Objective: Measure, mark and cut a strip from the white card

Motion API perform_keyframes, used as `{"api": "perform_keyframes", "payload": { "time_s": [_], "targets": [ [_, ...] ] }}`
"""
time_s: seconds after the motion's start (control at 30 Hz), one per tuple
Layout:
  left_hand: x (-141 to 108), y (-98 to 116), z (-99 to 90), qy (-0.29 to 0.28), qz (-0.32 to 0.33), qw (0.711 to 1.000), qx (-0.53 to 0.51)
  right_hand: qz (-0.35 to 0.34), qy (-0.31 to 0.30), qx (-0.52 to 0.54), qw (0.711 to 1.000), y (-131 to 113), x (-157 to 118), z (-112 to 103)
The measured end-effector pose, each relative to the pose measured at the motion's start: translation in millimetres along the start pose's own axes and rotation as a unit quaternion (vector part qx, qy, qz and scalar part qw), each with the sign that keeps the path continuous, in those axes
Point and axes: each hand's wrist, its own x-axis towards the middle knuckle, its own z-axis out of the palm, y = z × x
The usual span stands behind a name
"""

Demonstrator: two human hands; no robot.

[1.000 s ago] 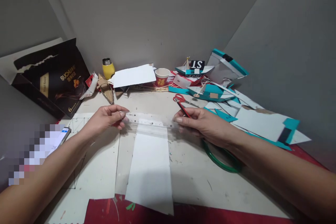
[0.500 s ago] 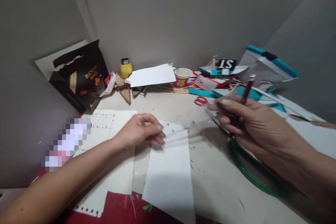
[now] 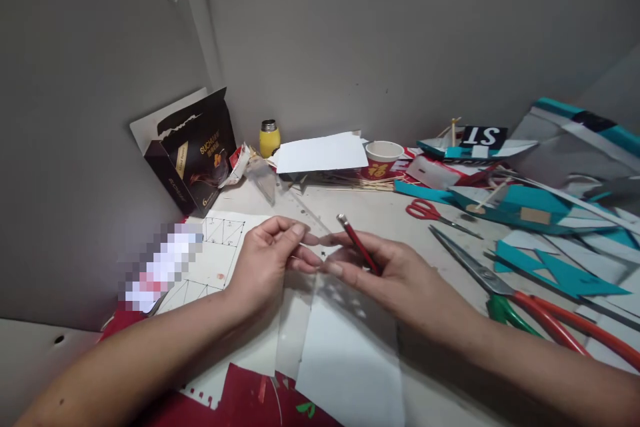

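My left hand (image 3: 267, 260) is closed, its fingertips pinching the edge of a clear ruler-like strip (image 3: 307, 210). Facing it, my right hand (image 3: 400, 273) also has its fingertips on that strip, and a dark red pencil (image 3: 354, 239) is tucked between its fingers, silver end up. The strip is see-through, so its full outline is hard to make out. Below both hands lies a blank white sheet (image 3: 353, 367). A page with ruled pencil lines and triangles (image 3: 215, 267) rests under my left forearm, partly covered by it.
Large scissors with orange and green handles (image 3: 510, 290) and small red scissors (image 3: 425, 209) lie to the right, near teal and white paper scraps (image 3: 575, 270). Behind stand a dark box (image 3: 200, 153), a yellow bottle (image 3: 270, 140), a paper cup (image 3: 383, 160) and a paper boat (image 3: 470, 147).
My right hand has moved left and down to meet my left hand at the clear strip. The large scissors on the right have come into sight as the view shifted.
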Motion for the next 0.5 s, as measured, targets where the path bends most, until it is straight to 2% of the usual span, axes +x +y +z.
{"api": "perform_keyframes", "payload": {
  "time_s": [0.13, 0.3, 0.4, 0.5],
  "targets": [
    [-4, -9, -14.3, 0.030, -0.033, 0.999, -0.009, -0.025, -0.049, -0.060, 0.997, 3, 5, -1],
    [-29, -31, -22.4, -0.021, -0.075, 0.996, 0.044, 0.035, -0.131, -0.055, 0.989, 2, 37, -5],
    [-40, -38, -21.2, -0.060, -0.036, 0.992, 0.108, 0.051, -0.158, -0.039, 0.985, 4, 61, -1],
    [-38, -36, -23.4, -0.074, 0.050, 0.973, 0.210, 0.073, -0.176, 0.007, 0.982, 9, 83, 5]
  ]
}}
